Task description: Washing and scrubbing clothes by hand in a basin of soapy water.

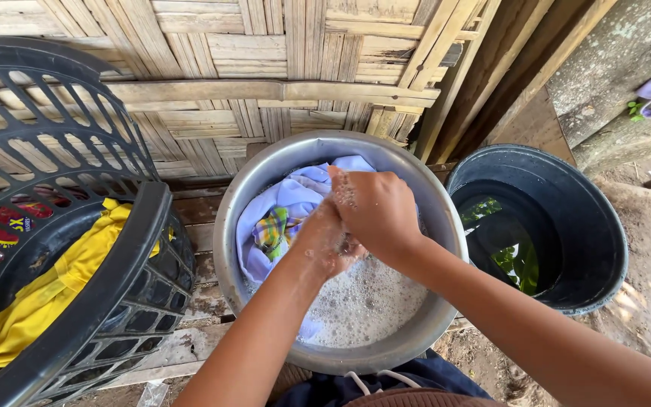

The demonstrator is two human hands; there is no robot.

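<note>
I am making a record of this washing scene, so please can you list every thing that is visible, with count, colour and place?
metal basin: one, silver, centre, holding soapy water
soap foam: white, in the basin's near part
cloth: one, pale lilac with a checked yellow-green patch, in the basin under the hands
laundry basket: one, black plastic, left
yellow garment: one, inside the basket
bucket: one, dark, right, holding water
bamboo wall: woven, tan, behind
wooden planks: under the basin and basket
left hand: one, wet, soapy, gripping the cloth
right hand: one, soapy, closed on the cloth, pressed against the left hand
</note>
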